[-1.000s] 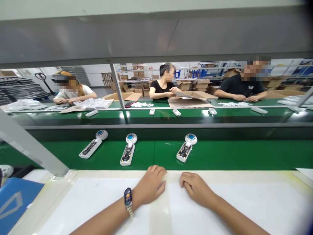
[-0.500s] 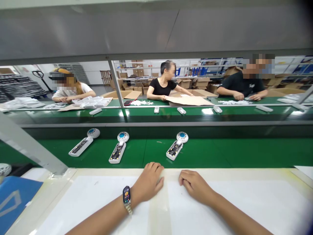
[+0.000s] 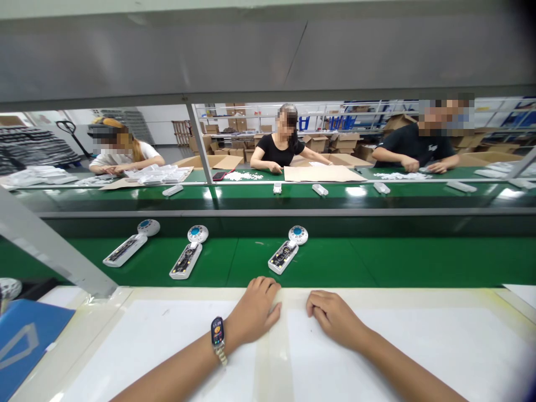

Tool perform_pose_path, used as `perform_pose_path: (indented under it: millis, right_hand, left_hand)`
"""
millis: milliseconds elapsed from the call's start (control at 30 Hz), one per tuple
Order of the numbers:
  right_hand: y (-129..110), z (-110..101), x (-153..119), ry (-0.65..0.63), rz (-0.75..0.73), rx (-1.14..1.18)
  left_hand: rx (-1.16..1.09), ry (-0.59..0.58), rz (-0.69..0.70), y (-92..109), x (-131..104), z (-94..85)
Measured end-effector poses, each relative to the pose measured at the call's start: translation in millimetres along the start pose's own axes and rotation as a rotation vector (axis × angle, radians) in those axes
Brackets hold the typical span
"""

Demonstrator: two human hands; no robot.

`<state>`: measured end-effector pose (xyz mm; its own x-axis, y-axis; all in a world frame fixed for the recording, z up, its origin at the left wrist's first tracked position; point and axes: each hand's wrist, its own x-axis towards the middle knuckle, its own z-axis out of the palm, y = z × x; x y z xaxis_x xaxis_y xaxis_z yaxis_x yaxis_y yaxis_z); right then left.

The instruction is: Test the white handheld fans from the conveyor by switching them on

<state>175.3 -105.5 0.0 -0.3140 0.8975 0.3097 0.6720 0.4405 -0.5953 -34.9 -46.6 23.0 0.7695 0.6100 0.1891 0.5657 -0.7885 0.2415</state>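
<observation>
My left hand (image 3: 256,314) rests palm down at the far edge of the white-covered worktop (image 3: 180,340); its thumb stands apart from the fingers and it holds nothing. To its right my right hand (image 3: 333,315) lies on the same surface with the fingers curled in, and nothing shows in it. Just beyond the edge, on the green conveyor belt (image 3: 326,262), lies a white handheld device (image 3: 283,257) with a round blue-centred head and an exposed circuit board. Two similar ones, a middle device (image 3: 186,259) and a left device (image 3: 125,249), lie farther left. Neither hand touches them.
A slanted metal post (image 3: 54,245) stands at the left, near a blue box (image 3: 33,346). A grey shelf (image 3: 251,50) hangs overhead. Across, a second green belt (image 3: 234,196) carries several white casings; several co-workers sit behind it, one by a cardboard sheet (image 3: 322,173).
The three devices have slid left on the near belt, while the casings on the far belt have shifted right. The middle co-worker's head has turned and the cardboard lies flatter. My hands stay put.
</observation>
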Motion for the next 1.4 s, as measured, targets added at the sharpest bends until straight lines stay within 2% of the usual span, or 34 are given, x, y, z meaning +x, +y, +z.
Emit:
perform_pose_path:
  millis: [967,1400]
  right_hand:
    - [-0.1,0.4,-1.4,-0.002,0.009,-0.008]
    - [-0.1,0.7,-1.6,0.001,0.002,-0.019]
  left_hand:
    - [0.066,0.040,-0.022,-0.6,-2.2,1.2]
    - [0.068,0.022,-0.036,-0.7,-2.3,1.9]
